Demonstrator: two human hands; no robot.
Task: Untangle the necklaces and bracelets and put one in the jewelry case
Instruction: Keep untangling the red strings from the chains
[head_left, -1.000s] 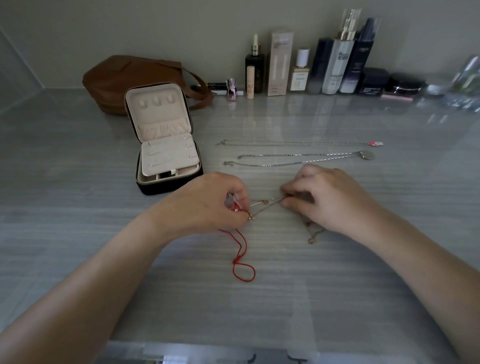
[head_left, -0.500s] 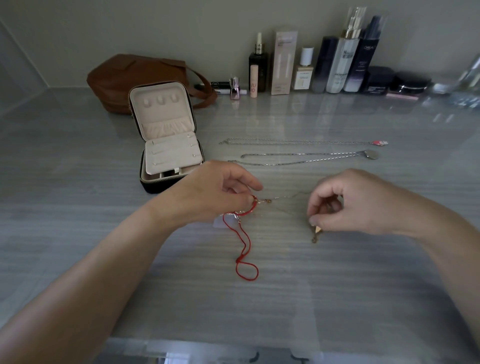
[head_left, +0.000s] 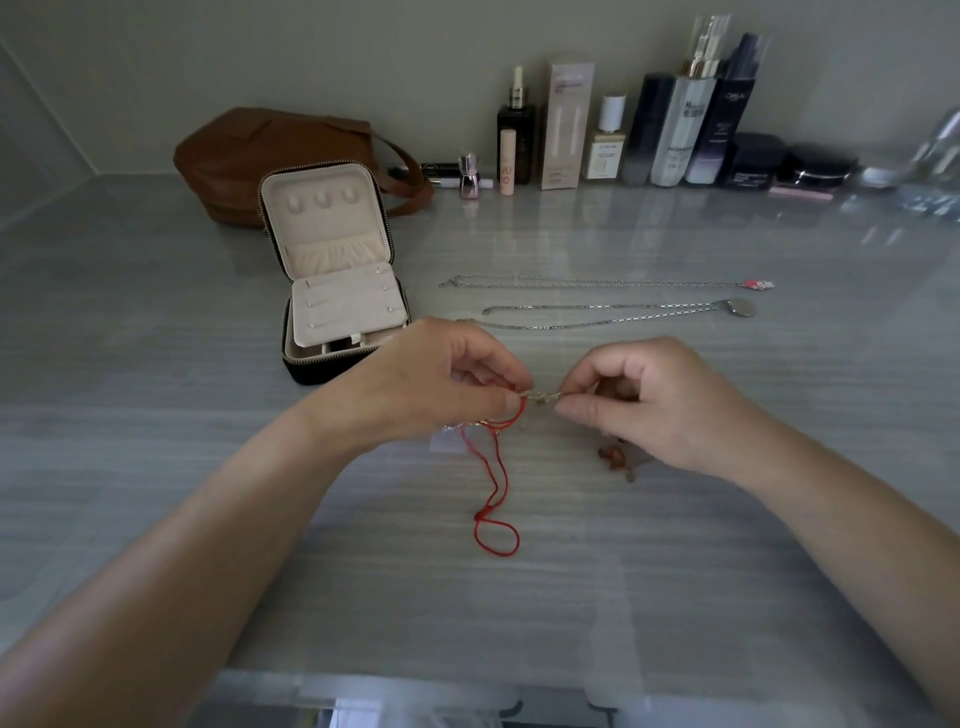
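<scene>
Jewelry case (head_left: 317, 370) is sitting open just beyond the left hand (head_left: 431, 379), the nearer hand to it, while two straightened silver necklaces (head_left: 597, 284) are lying crosswise beyond both hands. That left hand is pinching the red cord bracelet (head_left: 493, 478) where a short gold chain (head_left: 543, 396) is snagging it, the chain running sideways straight into the pinching fingertips of the right hand (head_left: 654, 400), the cord's loop trailing back toward the person. Since half a second ago the right hand is closing in from well apart to near the left, shortening the stretched span.
</scene>
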